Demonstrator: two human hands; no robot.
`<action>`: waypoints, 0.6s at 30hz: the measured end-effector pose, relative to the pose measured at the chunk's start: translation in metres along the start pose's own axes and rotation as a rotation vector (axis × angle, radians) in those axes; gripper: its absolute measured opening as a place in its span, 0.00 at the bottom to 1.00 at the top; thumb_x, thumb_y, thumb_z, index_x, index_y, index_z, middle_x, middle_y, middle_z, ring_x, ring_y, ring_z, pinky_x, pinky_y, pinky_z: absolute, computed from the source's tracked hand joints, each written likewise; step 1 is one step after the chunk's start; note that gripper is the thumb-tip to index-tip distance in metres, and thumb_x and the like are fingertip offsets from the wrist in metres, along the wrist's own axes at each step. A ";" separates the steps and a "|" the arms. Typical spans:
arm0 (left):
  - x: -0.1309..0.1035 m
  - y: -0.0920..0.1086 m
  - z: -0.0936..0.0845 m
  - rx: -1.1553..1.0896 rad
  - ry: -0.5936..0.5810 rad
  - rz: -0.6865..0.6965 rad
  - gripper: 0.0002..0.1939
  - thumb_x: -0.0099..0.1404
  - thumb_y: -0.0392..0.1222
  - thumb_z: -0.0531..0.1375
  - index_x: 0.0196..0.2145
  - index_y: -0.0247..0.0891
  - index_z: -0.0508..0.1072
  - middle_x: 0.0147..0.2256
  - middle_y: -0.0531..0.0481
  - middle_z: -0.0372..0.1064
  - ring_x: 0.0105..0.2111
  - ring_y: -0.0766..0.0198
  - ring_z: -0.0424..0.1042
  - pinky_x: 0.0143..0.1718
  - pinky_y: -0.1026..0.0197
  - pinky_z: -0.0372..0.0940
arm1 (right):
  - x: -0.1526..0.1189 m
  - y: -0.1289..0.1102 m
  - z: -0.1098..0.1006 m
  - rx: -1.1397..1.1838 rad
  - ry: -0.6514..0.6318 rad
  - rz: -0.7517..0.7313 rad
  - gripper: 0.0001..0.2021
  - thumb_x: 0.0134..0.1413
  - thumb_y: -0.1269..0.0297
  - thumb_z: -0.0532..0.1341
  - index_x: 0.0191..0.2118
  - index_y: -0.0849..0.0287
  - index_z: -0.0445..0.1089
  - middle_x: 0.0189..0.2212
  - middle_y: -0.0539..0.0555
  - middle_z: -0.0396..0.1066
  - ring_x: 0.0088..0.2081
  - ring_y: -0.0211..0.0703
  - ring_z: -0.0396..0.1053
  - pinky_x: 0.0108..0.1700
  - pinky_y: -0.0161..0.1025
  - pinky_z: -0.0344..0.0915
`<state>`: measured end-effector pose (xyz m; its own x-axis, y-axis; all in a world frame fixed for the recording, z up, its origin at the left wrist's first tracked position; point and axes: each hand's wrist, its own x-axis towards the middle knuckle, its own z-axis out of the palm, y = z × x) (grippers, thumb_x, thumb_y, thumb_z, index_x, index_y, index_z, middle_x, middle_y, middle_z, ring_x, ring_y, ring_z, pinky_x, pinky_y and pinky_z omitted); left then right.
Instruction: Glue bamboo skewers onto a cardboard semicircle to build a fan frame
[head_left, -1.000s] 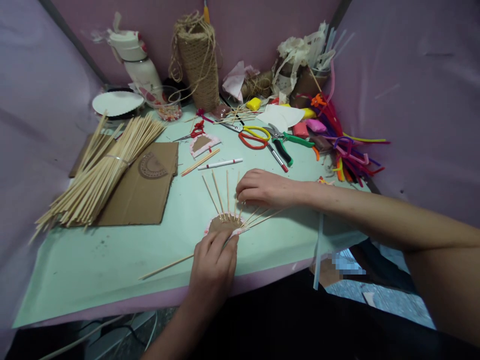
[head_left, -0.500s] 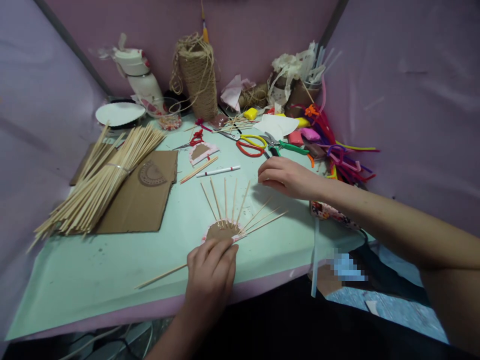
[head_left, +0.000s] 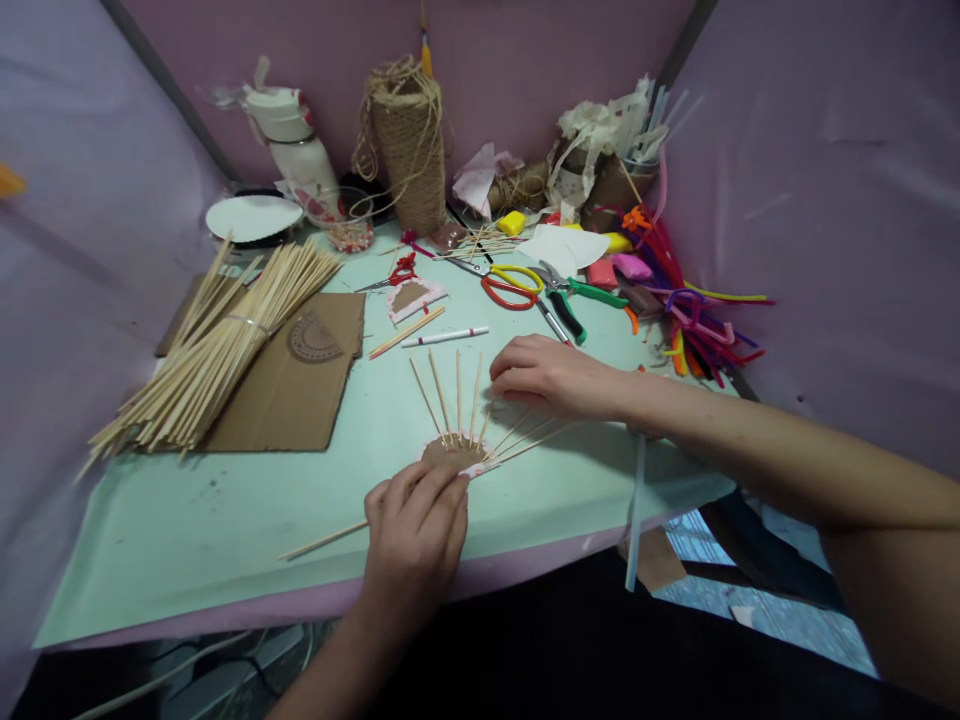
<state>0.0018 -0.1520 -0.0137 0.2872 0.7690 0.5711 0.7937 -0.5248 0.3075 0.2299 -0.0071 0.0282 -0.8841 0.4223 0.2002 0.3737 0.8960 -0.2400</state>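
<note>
A brown half-round cardboard piece (head_left: 450,455) with a pink-and-white edge lies near the table's front, several thin wooden sticks (head_left: 459,390) fanning out from its far side. My left hand (head_left: 416,525) is closed on its near edge, and the fingers hide that part. Another stick (head_left: 322,541) reaches out leftward from beneath this hand. Over the right part of the fan is my right hand (head_left: 536,375), fingers bent, its fingertips at the upper end of one stick. Whether they grip that stick is too small to tell.
Left, a bundle of sticks (head_left: 225,350) lies on cardboard (head_left: 319,400). Scissors (head_left: 510,290), green-handled cutters (head_left: 574,300) and a white pen (head_left: 446,337) lie beyond the fan. Behind stand a bottle (head_left: 304,165) and a twine-wrapped cylinder (head_left: 411,150). Pipe cleaners (head_left: 697,310) lie right.
My right hand has moved left and nearer, down to the fan's stick ends. My left hand stays on the cardboard piece. The whole view has shifted slightly.
</note>
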 end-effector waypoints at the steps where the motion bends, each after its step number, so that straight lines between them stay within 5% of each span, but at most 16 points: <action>1: 0.000 0.000 0.000 -0.001 0.005 0.000 0.08 0.64 0.32 0.60 0.40 0.39 0.76 0.40 0.49 0.78 0.42 0.57 0.69 0.45 0.53 0.55 | 0.001 0.000 -0.001 -0.004 0.004 0.004 0.12 0.66 0.68 0.51 0.42 0.59 0.73 0.41 0.58 0.73 0.42 0.45 0.65 0.44 0.43 0.60; 8: 0.006 -0.004 0.000 -0.033 -0.022 0.034 0.11 0.64 0.31 0.60 0.43 0.40 0.75 0.43 0.50 0.77 0.46 0.57 0.69 0.47 0.53 0.54 | -0.005 0.023 -0.016 -0.106 0.077 0.145 0.11 0.65 0.67 0.54 0.40 0.61 0.74 0.39 0.60 0.73 0.41 0.46 0.67 0.43 0.43 0.61; 14: -0.002 0.002 0.013 -0.146 0.065 0.020 0.10 0.65 0.33 0.58 0.42 0.40 0.76 0.43 0.48 0.77 0.46 0.58 0.71 0.48 0.54 0.54 | -0.031 0.075 -0.045 -0.199 0.199 0.656 0.09 0.60 0.71 0.57 0.38 0.62 0.75 0.37 0.59 0.75 0.40 0.45 0.70 0.43 0.39 0.62; 18: -0.018 -0.003 0.027 -0.163 0.119 0.024 0.07 0.64 0.36 0.60 0.38 0.43 0.77 0.38 0.51 0.78 0.40 0.61 0.73 0.44 0.56 0.55 | -0.047 0.099 -0.060 -0.253 0.196 0.849 0.10 0.57 0.72 0.57 0.37 0.63 0.76 0.37 0.59 0.76 0.37 0.43 0.71 0.40 0.35 0.61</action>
<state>0.0087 -0.1550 -0.0452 0.2321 0.7120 0.6627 0.6870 -0.6023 0.4065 0.3251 0.0697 0.0517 -0.2279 0.9497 0.2150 0.9490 0.2661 -0.1694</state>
